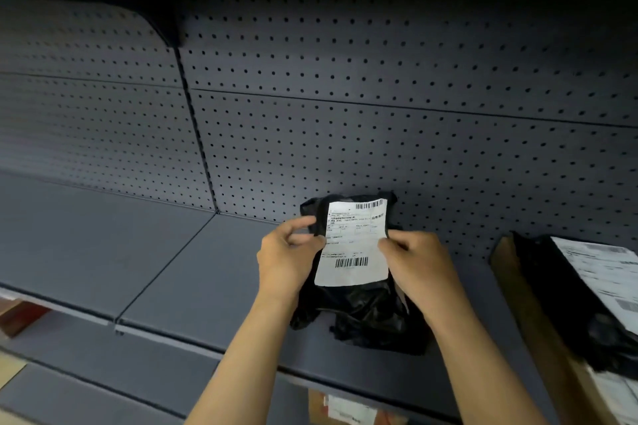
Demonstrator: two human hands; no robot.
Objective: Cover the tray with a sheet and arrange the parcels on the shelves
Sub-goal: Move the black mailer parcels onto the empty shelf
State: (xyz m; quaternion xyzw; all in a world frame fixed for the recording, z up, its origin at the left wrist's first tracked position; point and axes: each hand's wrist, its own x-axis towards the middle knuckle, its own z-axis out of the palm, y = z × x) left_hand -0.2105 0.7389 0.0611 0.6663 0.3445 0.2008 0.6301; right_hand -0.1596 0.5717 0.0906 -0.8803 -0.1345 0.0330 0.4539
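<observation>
A black plastic parcel [359, 307] with a white shipping label stands tilted on the grey shelf [193, 272], its top near the pegboard back. My left hand [286, 259] pinches its left edge beside the label. My right hand [417, 269] grips its right edge. Both forearms reach up from the bottom of the view.
Another black parcel with a white label lies on a brown cardboard box [518, 286] at the right end of the shelf. A perforated grey back panel [379, 97] rises behind. A lower shelf holds a labelled brown box [345, 407]. A seam splits the shelf at the left.
</observation>
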